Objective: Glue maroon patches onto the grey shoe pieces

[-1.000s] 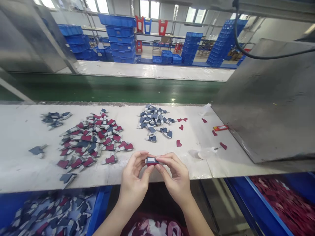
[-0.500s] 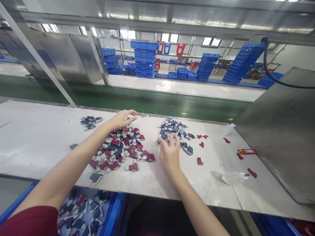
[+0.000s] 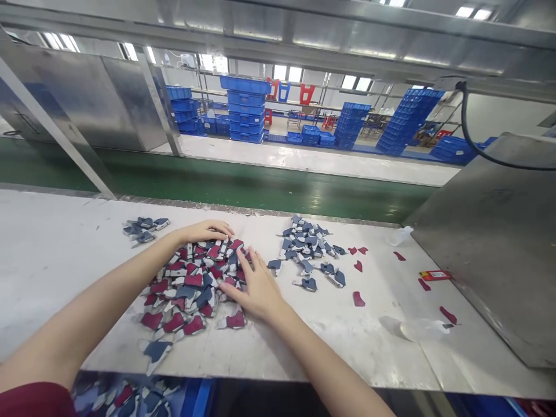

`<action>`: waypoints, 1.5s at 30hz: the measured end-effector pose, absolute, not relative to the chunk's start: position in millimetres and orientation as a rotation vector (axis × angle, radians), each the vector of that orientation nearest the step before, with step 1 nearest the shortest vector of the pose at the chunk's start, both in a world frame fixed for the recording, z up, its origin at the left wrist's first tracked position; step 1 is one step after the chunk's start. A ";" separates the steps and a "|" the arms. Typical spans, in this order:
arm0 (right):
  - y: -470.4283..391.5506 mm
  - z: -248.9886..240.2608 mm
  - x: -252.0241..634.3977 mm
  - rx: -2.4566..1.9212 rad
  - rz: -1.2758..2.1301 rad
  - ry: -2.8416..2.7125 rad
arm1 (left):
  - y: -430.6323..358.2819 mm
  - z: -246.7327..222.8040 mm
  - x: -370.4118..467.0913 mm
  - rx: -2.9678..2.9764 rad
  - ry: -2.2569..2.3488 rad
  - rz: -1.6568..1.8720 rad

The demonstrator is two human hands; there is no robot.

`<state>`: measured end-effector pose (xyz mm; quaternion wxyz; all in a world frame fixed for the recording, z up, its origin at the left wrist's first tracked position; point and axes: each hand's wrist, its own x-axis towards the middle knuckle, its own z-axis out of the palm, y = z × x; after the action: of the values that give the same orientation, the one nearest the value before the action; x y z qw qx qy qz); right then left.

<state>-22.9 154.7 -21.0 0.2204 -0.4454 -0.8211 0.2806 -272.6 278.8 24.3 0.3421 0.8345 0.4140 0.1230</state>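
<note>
A mixed heap of small dark-red and blue-grey pieces with white parts (image 3: 194,280) lies on the pale work surface. At its far edge rests my left hand (image 3: 207,230), palm down, fingers stretched over the pieces. Against the heap's right side is my right hand (image 3: 256,286), thumb and fingers spread around some red pieces. Neither hand visibly grips a piece; their undersides are hidden. To the right sits a pile of blue-grey pieces (image 3: 307,240), with a few loose ones nearer. A smaller blue-grey cluster (image 3: 144,227) lies beyond my left forearm.
Flat red pieces (image 3: 358,299) are scattered at the right, near a red-and-yellow tool (image 3: 435,275) and a translucent bottle-like item (image 3: 423,330). A metal housing (image 3: 490,255) bounds that side. Below the front edge stands a blue bin (image 3: 202,397). A green belt (image 3: 260,185) runs behind.
My right hand has moved left from the blue-grey pile to the mixed heap. My left hand has come down onto the heap's far edge. More blue-grey pieces lie loose near the right pile.
</note>
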 end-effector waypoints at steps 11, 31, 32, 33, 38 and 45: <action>85.2 -28.7 -59.2 -1.134 0.854 -2.328 | 163.5 20.0 -309.7 2.037 1.283 0.392; 86.9 -17.1 -29.9 -0.593 0.583 -2.257 | -61.7 10.9 -397.6 1.452 2.725 0.565; 106.1 -14.8 -10.5 -0.771 0.430 -2.266 | -45.5 9.6 -393.0 1.492 2.753 0.601; 122.9 -14.1 6.7 -0.912 0.291 -2.296 | -28.8 7.9 -389.8 1.535 2.740 0.611; 160.4 -28.3 53.5 -1.228 -0.032 -2.458 | 33.1 -7.8 -392.2 1.730 2.557 0.524; 166.0 -39.3 47.0 -1.325 -0.010 -2.498 | 3.1 -15.6 -390.8 1.832 2.531 0.522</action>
<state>47.0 166.0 -39.3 0.1564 -0.4630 -0.8725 -0.0037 -390.8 3.1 -15.6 -0.0133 0.5783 0.7989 0.1647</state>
